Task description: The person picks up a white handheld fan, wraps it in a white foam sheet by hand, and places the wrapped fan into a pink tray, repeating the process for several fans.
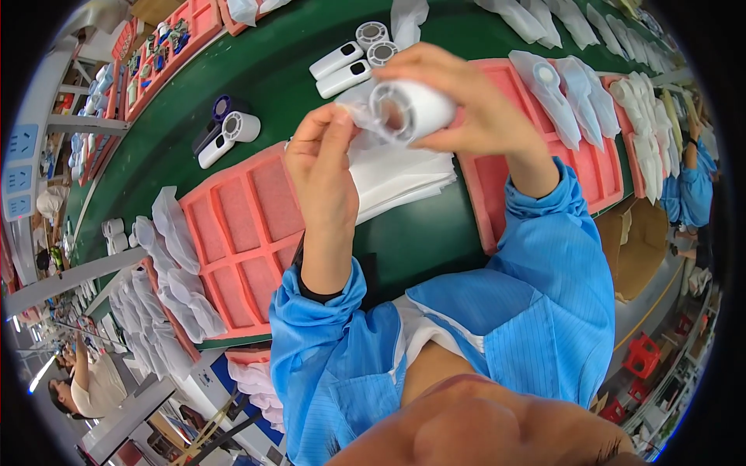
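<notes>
The right hand (pixel 483 101) gripped the cylinder (pixel 430 109); the left hand (pixel 321 159) pinched the film (pixel 360 115). A hard pull risked tearing the film; a loose grip, dropping the cylinder.

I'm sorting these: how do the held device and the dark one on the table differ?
Colour: the held device is white, the dark device navy.
Place: the right hand grips the held device; the dark device lies on the table.
Cover: translucent wrap touches the held device; the dark device looks bare.
Both have round barrels.
</notes>
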`<act>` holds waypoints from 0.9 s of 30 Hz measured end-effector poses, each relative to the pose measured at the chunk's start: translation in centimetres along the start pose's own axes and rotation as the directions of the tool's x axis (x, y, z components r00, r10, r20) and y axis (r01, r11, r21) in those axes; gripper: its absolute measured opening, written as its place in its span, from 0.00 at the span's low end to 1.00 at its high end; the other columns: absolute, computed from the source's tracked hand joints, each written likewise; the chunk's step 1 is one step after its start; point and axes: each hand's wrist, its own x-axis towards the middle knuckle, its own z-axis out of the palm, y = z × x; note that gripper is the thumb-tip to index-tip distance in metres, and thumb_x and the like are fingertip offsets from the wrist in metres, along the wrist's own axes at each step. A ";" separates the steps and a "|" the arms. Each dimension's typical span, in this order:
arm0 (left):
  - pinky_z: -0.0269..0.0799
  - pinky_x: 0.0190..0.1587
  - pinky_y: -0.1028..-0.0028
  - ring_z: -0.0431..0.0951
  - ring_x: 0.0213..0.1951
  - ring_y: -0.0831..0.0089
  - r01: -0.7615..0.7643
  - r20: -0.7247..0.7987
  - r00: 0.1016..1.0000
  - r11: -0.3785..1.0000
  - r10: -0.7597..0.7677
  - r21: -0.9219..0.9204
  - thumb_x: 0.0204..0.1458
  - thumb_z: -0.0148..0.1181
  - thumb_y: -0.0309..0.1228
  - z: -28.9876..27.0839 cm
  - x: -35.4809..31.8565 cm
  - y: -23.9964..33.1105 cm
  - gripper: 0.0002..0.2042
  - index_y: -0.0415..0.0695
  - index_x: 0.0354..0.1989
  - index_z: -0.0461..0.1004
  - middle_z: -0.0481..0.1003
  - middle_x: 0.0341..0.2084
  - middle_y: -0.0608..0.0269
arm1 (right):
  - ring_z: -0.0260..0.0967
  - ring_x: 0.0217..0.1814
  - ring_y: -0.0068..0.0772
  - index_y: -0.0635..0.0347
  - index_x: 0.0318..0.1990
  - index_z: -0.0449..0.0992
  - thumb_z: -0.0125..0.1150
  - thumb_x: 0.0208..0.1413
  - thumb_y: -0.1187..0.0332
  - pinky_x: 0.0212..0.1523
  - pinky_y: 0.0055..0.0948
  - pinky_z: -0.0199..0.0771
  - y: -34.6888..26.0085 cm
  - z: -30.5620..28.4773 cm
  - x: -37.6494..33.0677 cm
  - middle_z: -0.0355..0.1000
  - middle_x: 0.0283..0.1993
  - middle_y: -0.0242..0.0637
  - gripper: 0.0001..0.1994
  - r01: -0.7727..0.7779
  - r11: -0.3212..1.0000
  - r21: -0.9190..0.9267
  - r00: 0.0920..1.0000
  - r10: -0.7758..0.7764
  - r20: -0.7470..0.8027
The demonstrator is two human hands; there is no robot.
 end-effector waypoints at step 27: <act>0.72 0.33 0.71 0.74 0.41 0.63 -0.518 0.316 0.838 0.468 0.445 0.716 0.38 0.67 0.20 2.2 0.1 -0.8 0.24 0.43 0.48 0.73 0.69 0.45 0.53 | 0.64 0.52 0.44 0.65 0.60 0.61 0.70 0.35 0.73 0.47 0.32 0.67 0.5 4.0 0.1 0.63 0.52 0.45 0.39 -0.258 0.966 0.009 0.915 0.247 -0.318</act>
